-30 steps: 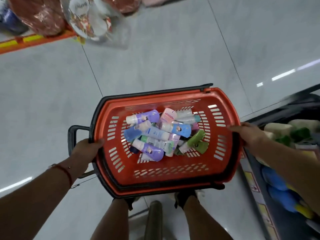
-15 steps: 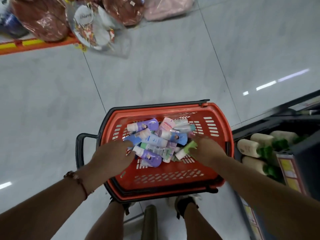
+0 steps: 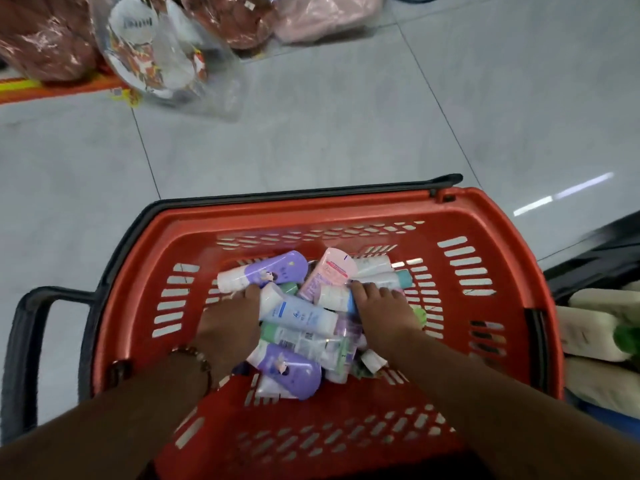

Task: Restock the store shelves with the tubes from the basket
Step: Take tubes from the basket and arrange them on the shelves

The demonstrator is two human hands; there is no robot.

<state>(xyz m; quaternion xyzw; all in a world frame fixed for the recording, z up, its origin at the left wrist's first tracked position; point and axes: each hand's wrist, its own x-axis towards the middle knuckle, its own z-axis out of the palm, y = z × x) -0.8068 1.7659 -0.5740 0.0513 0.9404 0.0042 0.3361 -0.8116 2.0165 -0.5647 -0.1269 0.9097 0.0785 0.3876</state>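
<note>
Both hands, left hand [image 3: 230, 322] and right hand [image 3: 382, 311], have left the basket [image 3: 485, 244] rim and dug into the tubes [image 3: 301, 315] piled inside, fingers curling round some, so unloading to the shelf [image 3: 595, 327] on the right looks imminent.

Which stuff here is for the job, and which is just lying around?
For the job: red basket, pile of tubes, left hand, right hand, shelf bottles.
Just lying about: plastic-wrapped bags, pink bundle.
</note>
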